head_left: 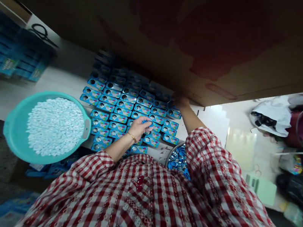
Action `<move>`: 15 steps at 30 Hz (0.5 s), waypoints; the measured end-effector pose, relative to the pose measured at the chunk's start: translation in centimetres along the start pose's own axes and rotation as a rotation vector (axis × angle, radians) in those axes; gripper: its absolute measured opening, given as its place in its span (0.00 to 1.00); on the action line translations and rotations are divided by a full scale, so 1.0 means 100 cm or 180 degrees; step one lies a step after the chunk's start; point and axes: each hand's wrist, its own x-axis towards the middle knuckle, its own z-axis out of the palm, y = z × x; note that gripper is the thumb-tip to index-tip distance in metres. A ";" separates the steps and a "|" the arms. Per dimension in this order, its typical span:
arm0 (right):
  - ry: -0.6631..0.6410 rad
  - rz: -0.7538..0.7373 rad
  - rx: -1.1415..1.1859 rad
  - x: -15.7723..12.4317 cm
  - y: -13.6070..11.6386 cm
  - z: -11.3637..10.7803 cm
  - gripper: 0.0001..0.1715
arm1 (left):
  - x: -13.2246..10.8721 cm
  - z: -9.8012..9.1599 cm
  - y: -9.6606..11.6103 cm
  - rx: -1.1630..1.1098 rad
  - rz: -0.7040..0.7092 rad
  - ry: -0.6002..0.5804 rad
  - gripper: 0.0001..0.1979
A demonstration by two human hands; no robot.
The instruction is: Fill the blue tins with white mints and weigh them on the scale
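Observation:
Rows of small blue boxes (120,111), each with a round dark opening or disc, lie on a white table. My left hand (139,127) is over the middle rows, its fingers pinched together at a blue piece too small to make out. At the far right end of the rows is my right hand (180,101), in shadow beneath a large cardboard box (165,27); its fingers are hidden or blurred. A round metal bowl of blue pieces (178,159) stands by my right sleeve.
A turquoise basin (13,126) full of small white pieces stands at the left. Black scissors (42,33) and stacked blue packs (8,52) are at the upper left. Bags (273,113) and a green scale (264,189) are at the right. The cardboard box overhangs the back.

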 end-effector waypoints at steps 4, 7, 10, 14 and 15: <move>0.0290 -0.0312 0.0580 -0.063 -0.017 0.021 0.18 | 0.012 0.015 -0.002 0.0011 0.0119 0.0155 0.10; 0.0141 -0.0594 0.1723 -0.098 -0.020 0.043 0.16 | 0.014 0.024 -0.005 -0.0025 -0.0015 0.0005 0.09; -0.0112 -0.0409 0.2408 -0.106 -0.015 0.053 0.18 | 0.011 0.025 -0.009 -0.0256 -0.0134 -0.0342 0.08; -0.0432 -0.0530 0.2149 -0.098 -0.014 0.046 0.13 | 0.010 0.022 -0.016 -0.0384 -0.0122 -0.0315 0.07; -0.0428 -0.0560 0.1962 -0.096 -0.015 0.042 0.11 | 0.011 0.021 -0.017 -0.0420 -0.0117 -0.0312 0.07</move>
